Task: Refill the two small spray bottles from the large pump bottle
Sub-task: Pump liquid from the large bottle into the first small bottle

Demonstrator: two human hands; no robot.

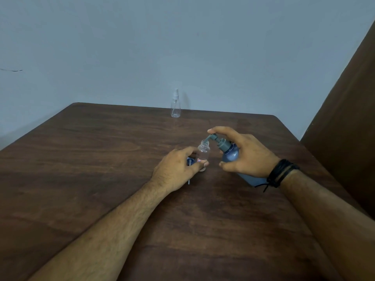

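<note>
Plain room: wooden table, bare wall

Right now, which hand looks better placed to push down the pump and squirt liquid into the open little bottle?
The right hand. It grips the large pump bottle, forefinger on the pump head, spout at the open bottle. The left hand is steadying that bottle.

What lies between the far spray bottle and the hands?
Only bare table, in the head view, between the far spray bottle and both hands.

Right hand around tilted blue pump bottle, nozzle at open small bottle in left hand.
</note>
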